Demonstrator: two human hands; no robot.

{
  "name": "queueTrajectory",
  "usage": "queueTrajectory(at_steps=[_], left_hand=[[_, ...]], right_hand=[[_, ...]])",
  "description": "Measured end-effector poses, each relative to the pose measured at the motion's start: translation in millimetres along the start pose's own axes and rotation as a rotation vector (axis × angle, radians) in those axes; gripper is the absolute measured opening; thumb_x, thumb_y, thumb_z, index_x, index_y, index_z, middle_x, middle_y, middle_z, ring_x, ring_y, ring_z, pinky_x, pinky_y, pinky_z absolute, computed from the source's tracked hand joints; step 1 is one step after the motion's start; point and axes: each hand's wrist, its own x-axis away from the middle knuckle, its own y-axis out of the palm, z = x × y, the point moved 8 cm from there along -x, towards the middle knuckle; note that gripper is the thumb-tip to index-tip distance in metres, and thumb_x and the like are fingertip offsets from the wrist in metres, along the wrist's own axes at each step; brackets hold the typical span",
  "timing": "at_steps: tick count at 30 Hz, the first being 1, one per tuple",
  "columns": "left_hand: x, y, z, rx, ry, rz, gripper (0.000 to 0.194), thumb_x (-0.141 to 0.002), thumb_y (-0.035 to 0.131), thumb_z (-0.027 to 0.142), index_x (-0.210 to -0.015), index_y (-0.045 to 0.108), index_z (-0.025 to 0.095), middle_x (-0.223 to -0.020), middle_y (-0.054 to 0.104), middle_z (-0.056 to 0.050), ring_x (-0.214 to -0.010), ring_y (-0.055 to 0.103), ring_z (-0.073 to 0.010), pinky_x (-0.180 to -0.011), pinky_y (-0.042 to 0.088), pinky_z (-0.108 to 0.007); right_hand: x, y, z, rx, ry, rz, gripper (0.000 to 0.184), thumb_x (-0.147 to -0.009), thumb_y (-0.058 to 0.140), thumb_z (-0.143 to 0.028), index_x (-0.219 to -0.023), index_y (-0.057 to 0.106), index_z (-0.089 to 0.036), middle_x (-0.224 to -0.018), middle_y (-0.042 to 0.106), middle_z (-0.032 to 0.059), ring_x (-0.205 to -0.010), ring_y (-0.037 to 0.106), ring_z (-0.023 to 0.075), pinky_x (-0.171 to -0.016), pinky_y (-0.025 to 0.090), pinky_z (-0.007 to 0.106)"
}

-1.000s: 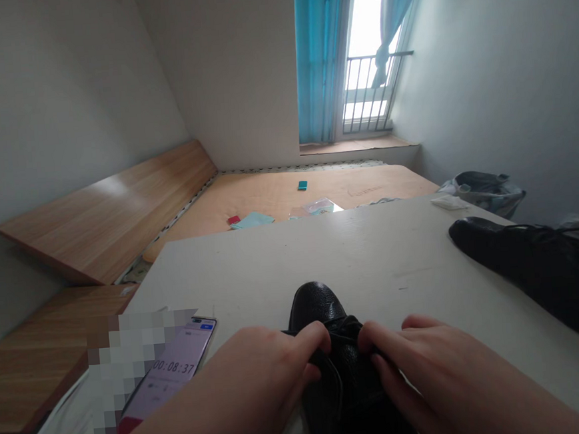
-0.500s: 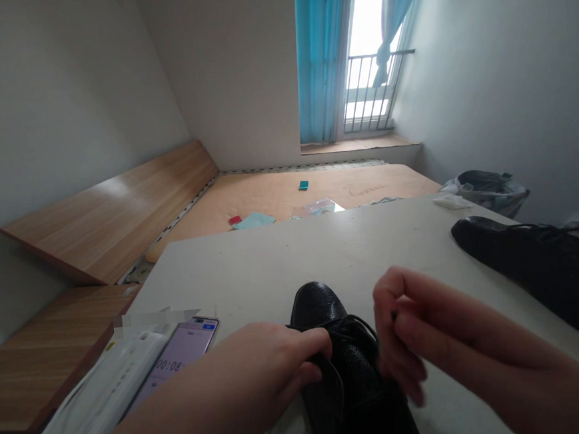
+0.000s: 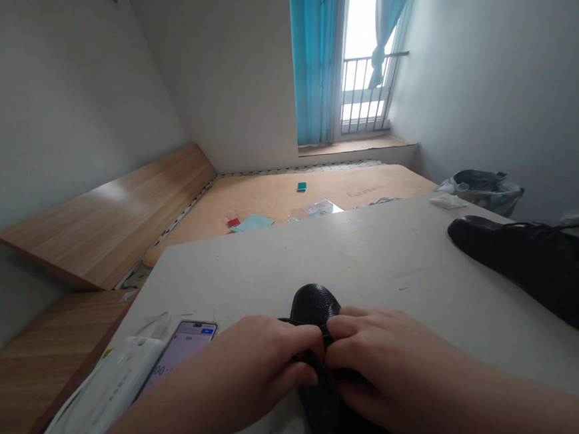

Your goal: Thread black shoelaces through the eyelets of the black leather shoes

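A black leather lace-up shoe [image 3: 314, 302] points away from me on the white table, its toe showing beyond my fingers. My left hand [image 3: 280, 351] is closed on the side flap of the shoe by the laces, thumb and forefinger pinched together. From the other side my right hand [image 3: 375, 357] reaches over the laces, fingers bent and closed at the lacing, its fingertips close to those of the left. Both hands cover most of the laces and the shoe's opening. A second black shoe [image 3: 528, 258] lies on the right with its lace threaded.
On the left of the white table [image 3: 253, 266] lie a phone [image 3: 189, 342] and a white power strip-like box [image 3: 116, 371] with a cable. A small white packet [image 3: 449, 202] is near the far right edge, with a lined bin [image 3: 485, 188] beyond. A bed [image 3: 267, 188] stands behind.
My right hand has come left and down from beside the shoe onto the laces, next to my left hand. The left hand keeps its pinch in nearly the same spot.
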Motion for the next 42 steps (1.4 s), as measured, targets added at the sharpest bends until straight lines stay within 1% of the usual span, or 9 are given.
queueTrajectory(at_steps=[4, 8, 10, 13, 16, 22, 28, 32, 42], left_hand=[[4.3, -1.9, 3.8, 0.018, 0.005, 0.023, 0.007, -0.09, 0.06, 0.019, -0.089, 0.062, 0.025, -0.087, 0.069, 0.004, -0.082, 0.064, -0.0173, -0.069, 0.04, -0.025], [9.9, -15.8, 16.4, 0.146, 0.063, 0.119, 0.024, -0.079, 0.065, 0.014, -0.1, 0.067, 0.026, -0.106, 0.063, 0.0, -0.099, 0.059, -0.0184, -0.087, 0.044, -0.026], [11.0, -23.9, 23.4, 0.283, 0.099, 0.174, 0.02, -0.084, 0.061, 0.014, -0.099, 0.068, 0.026, -0.11, 0.061, 0.001, -0.104, 0.057, -0.0168, -0.093, 0.043, -0.024], [13.6, -34.8, 31.5, 0.479, 0.143, 0.297, 0.02, -0.096, 0.051, 0.018, -0.09, 0.069, 0.026, -0.099, 0.066, 0.005, -0.096, 0.061, -0.0121, -0.089, 0.044, -0.019], [20.0, -40.9, 33.3, 0.558, 0.128, 0.447, 0.02, -0.097, 0.053, 0.022, -0.084, 0.067, 0.024, -0.087, 0.069, 0.006, -0.083, 0.063, -0.0104, -0.079, 0.046, -0.016], [15.8, -34.9, 20.9, 0.724, -0.015, 0.545, 0.03, -0.097, 0.045, 0.03, -0.075, 0.064, 0.022, -0.074, 0.068, 0.004, -0.075, 0.065, -0.0134, -0.074, 0.05, -0.019], [-1.1, -20.4, 19.8, 0.523, -0.095, 0.443, 0.028, -0.096, 0.04, 0.033, -0.083, 0.063, 0.023, -0.087, 0.071, 0.001, -0.083, 0.065, -0.0189, -0.077, 0.048, -0.026], [-2.2, -16.4, 22.9, 0.358, -0.114, 0.437, 0.028, -0.096, 0.038, 0.037, -0.082, 0.058, 0.023, -0.089, 0.07, -0.001, -0.084, 0.063, -0.0207, -0.079, 0.047, -0.03], [-3.6, -10.3, 23.8, 0.248, -0.105, 0.405, 0.024, -0.095, 0.036, 0.032, -0.083, 0.056, 0.024, -0.082, 0.067, 0.0, -0.075, 0.062, -0.0204, -0.073, 0.047, -0.03]], right_hand=[[2.0, -12.0, -0.7, -0.104, -0.048, 0.081, 0.017, -0.086, 0.056, -0.013, -0.076, 0.068, -0.019, -0.081, 0.066, 0.0015, -0.076, 0.059, 0.0156, -0.067, 0.039, 0.027], [10.0, -49.7, 5.5, -0.343, 0.036, 0.283, 0.018, -0.092, 0.051, -0.017, -0.079, 0.062, -0.02, -0.074, 0.064, -0.0015, -0.067, 0.055, 0.0111, -0.059, 0.039, 0.022], [10.9, -66.0, 2.7, -0.51, 0.039, 0.341, 0.021, -0.096, 0.05, -0.023, -0.078, 0.06, -0.02, -0.069, 0.062, -0.0035, -0.063, 0.053, 0.0096, -0.056, 0.039, 0.02], [3.2, -78.0, -9.9, -0.75, -0.025, 0.344, 0.026, -0.098, 0.048, -0.028, -0.076, 0.059, -0.02, -0.068, 0.061, -0.0034, -0.066, 0.055, 0.0098, -0.061, 0.045, 0.019], [-7.3, -83.0, -18.4, -0.842, -0.065, 0.379, 0.029, -0.1, 0.045, -0.031, -0.078, 0.061, -0.02, -0.068, 0.06, -0.0032, -0.065, 0.055, 0.0089, -0.06, 0.046, 0.019], [-17.1, -78.8, -17.8, -0.993, -0.087, 0.277, 0.036, -0.103, 0.039, -0.038, -0.092, 0.07, -0.022, -0.051, 0.049, -0.0053, -0.05, 0.049, 0.0067, -0.047, 0.039, 0.015], [-3.7, -73.8, -17.7, -1.055, -0.08, 0.116, 0.036, -0.1, 0.044, -0.048, -0.095, 0.073, -0.027, -0.065, 0.056, -0.0047, -0.06, 0.051, 0.0048, -0.056, 0.042, 0.013], [-0.1, -77.1, -13.9, -0.918, -0.09, 0.158, 0.033, -0.102, 0.042, -0.045, -0.097, 0.071, -0.03, -0.079, 0.063, -0.0063, -0.069, 0.053, 0.0042, -0.059, 0.042, 0.012], [1.8, -80.5, -20.9, -0.717, -0.111, 0.127, 0.032, -0.104, 0.038, -0.036, -0.1, 0.068, -0.026, -0.094, 0.068, -0.0044, -0.086, 0.059, 0.0096, -0.073, 0.046, 0.021]])
